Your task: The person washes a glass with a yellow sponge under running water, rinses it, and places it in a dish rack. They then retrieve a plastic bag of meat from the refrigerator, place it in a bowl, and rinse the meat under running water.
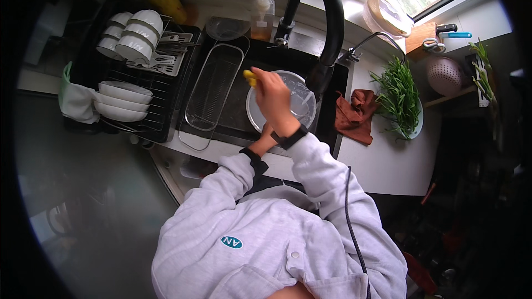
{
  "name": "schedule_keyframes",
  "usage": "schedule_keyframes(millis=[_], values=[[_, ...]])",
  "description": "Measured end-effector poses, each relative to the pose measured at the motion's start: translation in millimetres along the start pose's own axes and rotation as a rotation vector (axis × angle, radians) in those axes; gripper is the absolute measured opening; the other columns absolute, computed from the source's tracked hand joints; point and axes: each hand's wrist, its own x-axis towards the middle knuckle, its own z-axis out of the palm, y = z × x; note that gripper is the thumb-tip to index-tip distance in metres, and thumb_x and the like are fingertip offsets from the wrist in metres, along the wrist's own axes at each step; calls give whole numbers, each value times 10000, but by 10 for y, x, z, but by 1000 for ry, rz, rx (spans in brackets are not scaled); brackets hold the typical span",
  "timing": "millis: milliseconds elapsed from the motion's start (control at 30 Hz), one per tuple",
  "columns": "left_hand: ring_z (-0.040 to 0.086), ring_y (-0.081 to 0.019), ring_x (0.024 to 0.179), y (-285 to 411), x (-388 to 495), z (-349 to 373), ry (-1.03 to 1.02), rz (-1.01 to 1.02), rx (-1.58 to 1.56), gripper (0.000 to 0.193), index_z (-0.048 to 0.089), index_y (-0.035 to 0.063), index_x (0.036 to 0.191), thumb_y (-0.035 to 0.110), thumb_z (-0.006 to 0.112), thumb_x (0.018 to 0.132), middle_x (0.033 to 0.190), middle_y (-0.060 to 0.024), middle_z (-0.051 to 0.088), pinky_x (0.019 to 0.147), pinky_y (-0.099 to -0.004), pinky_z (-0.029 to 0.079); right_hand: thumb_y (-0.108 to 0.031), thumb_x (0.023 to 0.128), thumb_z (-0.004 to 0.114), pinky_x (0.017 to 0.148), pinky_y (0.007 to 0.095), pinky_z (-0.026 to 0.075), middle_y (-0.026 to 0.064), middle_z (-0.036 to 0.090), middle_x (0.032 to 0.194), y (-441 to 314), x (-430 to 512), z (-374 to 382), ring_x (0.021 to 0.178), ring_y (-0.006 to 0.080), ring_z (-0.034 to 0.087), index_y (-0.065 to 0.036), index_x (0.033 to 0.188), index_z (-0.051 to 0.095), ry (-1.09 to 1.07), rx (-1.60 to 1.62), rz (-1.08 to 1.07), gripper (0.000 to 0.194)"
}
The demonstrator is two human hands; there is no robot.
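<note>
My right hand (pixel 272 95) is raised over the sink and grips a small yellow object (pixel 250 78), perhaps a sponge or cloth; most of it is hidden by the fingers. Below it in the black sink (pixel 237 108) sits a round, pale basin or pot (pixel 301 91) with a whitish, wet inside. My left hand (pixel 267 133) reaches to the near rim of this vessel, mostly covered by the right hand and wrist, so its grip cannot be seen. The black faucet (pixel 332 16) arches over the vessel's right side.
Left of the vessel lies a wire basket (pixel 214 87). A black dish rack (pixel 166 112) holds stacked white bowls (pixel 139 37). Right of the sink are a brown cloth (pixel 357 118) and green leafy stalks (pixel 397 95) on a plate. A soap dispenser (pixel 262 16) and a knife block (pixel 420 40) stand behind.
</note>
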Motion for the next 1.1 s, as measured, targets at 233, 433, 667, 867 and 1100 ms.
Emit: schedule_keyframes(millis=[233, 433, 667, 867, 1100], values=[[507, -365, 1135, -118, -52, -37, -39, -26, -19, 739, 367, 14, 1282, 240, 745, 688, 1185, -236, 531, 905, -415, 428, -371, 814, 657, 924, 387, 438, 170, 486, 1301, -22, -128, 23, 1177, 368, 473, -105, 1365, 382, -401, 207, 43, 672], [504, -378, 1131, -242, 341, 290, 129, 17, 7, 747, 365, 16, 1282, 210, 752, 673, 1185, -238, 527, 912, -419, 426, -222, 825, 640, 694, 346, 516, 144, 658, 952, 324, -494, -732, 798, 297, 649, -81, 1046, 645, -298, 150, 165, 262], [519, -388, 1112, -50, 356, 354, 207, 150, 13, 783, 354, 41, 1274, 128, 777, 622, 1188, -226, 529, 900, -406, 438, -72, 721, 731, 829, 301, 486, 105, 508, 1234, 897, -847, -1201, 1044, 202, 550, -59, 1202, 509, 53, 99, 252, 530], [546, -318, 1092, 114, 446, 313, 4, 180, -126, 716, 385, 44, 1261, 147, 763, 663, 1171, -171, 550, 888, -371, 449, -174, 630, 805, 868, 318, 447, 177, 513, 1195, 1170, -883, -871, 1062, 238, 535, -49, 1279, 436, 92, 373, 425, 757], [563, -179, 1030, 12, 297, -385, -236, -258, -990, 585, 428, 37, 1256, 106, 730, 760, 1194, -94, 530, 849, -287, 476, -335, 717, 775, 698, 283, 493, 27, 581, 794, 1353, -710, -665, 723, 171, 596, -39, 911, 572, 22, 648, 932, 408]])
